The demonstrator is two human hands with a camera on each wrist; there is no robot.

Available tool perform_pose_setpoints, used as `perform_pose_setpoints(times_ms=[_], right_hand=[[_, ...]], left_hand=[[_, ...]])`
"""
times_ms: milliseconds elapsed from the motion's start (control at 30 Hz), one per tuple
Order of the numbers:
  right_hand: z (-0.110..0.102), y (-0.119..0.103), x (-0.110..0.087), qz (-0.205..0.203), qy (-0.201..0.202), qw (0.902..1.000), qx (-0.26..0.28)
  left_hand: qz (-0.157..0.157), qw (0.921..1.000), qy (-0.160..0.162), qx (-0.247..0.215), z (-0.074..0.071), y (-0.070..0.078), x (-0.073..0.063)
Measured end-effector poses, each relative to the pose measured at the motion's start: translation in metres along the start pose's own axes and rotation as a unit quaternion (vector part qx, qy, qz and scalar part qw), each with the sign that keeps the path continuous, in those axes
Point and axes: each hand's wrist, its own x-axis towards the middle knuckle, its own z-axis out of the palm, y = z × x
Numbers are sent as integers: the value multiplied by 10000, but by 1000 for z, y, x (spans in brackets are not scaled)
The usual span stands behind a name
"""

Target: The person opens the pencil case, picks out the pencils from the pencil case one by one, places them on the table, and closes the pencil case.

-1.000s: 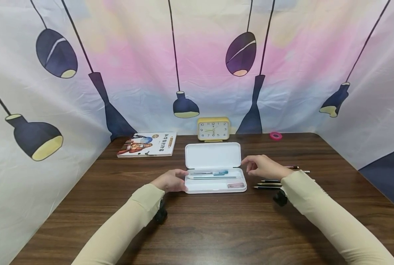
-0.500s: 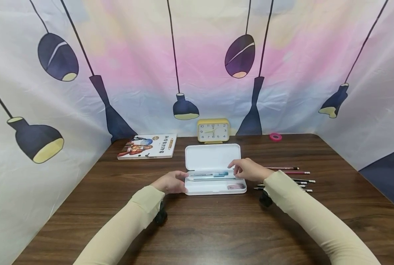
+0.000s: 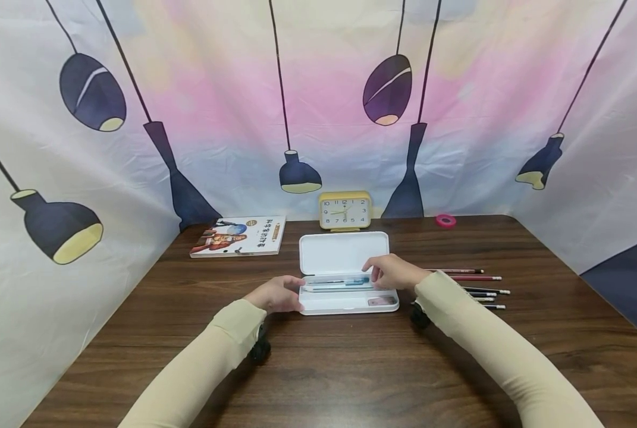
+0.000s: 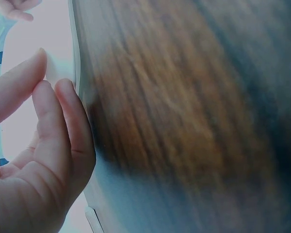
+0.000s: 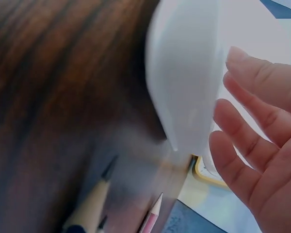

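An open white pencil case (image 3: 345,252) lies on the table with its lid tilted back. In its rear compartment are a blue-tipped clear pen (image 3: 345,280) and a pale slim pen or pencil (image 3: 334,289). A small pinkish rectangular piece (image 3: 382,301) sits in the front compartment. My left hand (image 3: 276,294) holds the case's left end between thumb and fingers. My right hand (image 3: 395,273) hovers over the right end of the rear compartment, index finger and thumb apart near the blue pen tip. In the right wrist view, no object shows between the fingers (image 5: 233,167).
Several pencils (image 3: 476,277) lie on the table right of the case, partly under the right sleeve. Behind stand a yellow clock (image 3: 345,211) and a pink roll of tape (image 3: 445,221). A book (image 3: 240,236) lies at the back left, before a printed curtain (image 3: 318,89).
My right hand has moved left from beside the case to over its rear compartment, uncovering more pencils. The left hand stays at the case's left end.
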Motion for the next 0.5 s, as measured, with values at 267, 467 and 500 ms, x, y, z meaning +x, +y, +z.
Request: perform_pose_setpoints(times_ms=[267,467,500], right_hand=[[7,2,5,-151,-136,9996,-185],[8,-2,6,-151,-147,9993,-310],[8,-3,6,-118,-149,9993,-322]], left_hand=[[6,10000,36,-68,1,0,-1],[55,10000,-30,-57,1,-1,-1],[63,10000,-43,-49,1,-1,-1]])
